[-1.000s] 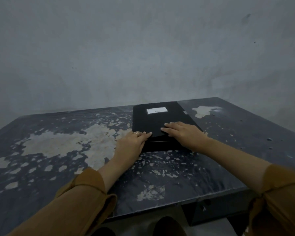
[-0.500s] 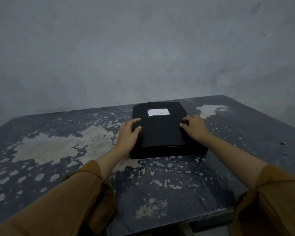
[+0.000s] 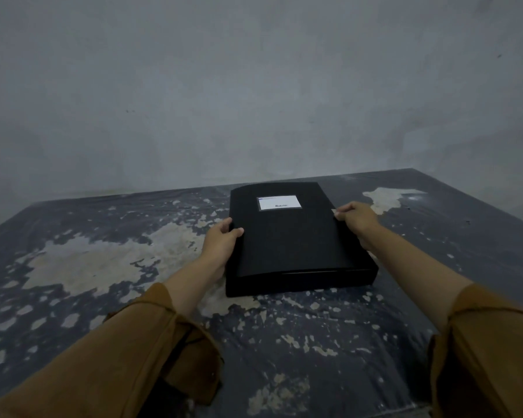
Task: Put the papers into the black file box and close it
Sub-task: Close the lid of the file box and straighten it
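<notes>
The black file box point(image 3: 290, 239) lies flat on the table, lid down, with a white label point(image 3: 279, 203) near its far end. The lid bows up slightly along the near edge. My left hand point(image 3: 219, 242) grips the box's left side, thumb on top of the lid. My right hand point(image 3: 357, 218) holds the right edge, fingers curled at the lid's rim. No papers are visible; the inside of the box is hidden.
The dark table point(image 3: 103, 267) has worn, pale patches of peeled paint and runs up to a grey wall point(image 3: 254, 86). Its near edge sits at the bottom right. My brown sleeves fill the lower corners.
Both hands slid from the lid's near end outward to the box's left and right sides. The box now sits a little farther from the table's near edge.
</notes>
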The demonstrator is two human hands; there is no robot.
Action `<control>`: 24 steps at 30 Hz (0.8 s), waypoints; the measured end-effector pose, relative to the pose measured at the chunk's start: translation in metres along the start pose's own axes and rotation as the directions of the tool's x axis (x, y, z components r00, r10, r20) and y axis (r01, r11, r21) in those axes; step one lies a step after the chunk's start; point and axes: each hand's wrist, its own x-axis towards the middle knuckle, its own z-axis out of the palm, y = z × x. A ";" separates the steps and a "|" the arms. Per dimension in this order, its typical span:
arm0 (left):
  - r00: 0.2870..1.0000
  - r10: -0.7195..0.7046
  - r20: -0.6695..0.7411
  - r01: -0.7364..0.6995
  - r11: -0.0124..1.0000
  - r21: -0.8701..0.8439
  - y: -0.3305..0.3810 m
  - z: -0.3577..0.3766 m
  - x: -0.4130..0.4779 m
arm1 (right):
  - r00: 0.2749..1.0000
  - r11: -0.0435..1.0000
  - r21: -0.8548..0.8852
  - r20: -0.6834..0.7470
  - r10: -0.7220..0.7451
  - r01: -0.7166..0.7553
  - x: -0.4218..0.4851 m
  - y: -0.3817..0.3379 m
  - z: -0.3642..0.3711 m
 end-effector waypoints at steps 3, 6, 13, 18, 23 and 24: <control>0.999 -0.015 -0.043 0.013 0.999 -0.036 0.002 -0.021 0.003 | 0.999 1.000 -0.011 0.042 -0.018 0.018 -0.006 -0.007 0.021; 0.997 -0.051 -0.066 0.047 0.997 -0.054 0.005 -0.040 0.003 | 0.997 0.997 -0.039 0.041 -0.062 0.064 -0.013 -0.015 0.039; 0.994 -0.044 -0.102 0.049 0.998 0.044 -0.002 -0.050 0.010 | 0.995 1.000 -0.003 0.095 0.025 -0.025 -0.013 -0.018 0.047; 0.991 -0.003 -0.136 0.018 0.994 0.106 -0.004 -0.046 0.012 | 0.997 0.999 0.023 0.066 0.043 -0.045 -0.017 -0.018 0.046; 0.985 0.024 -0.171 0.007 0.984 0.180 -0.002 -0.044 0.011 | 0.993 0.995 0.038 0.073 0.092 -0.095 -0.011 -0.017 0.047; 0.985 0.029 -0.171 0.003 0.983 0.184 -0.002 -0.044 0.011 | 0.994 0.997 0.011 0.076 0.081 -0.082 -0.011 -0.019 0.047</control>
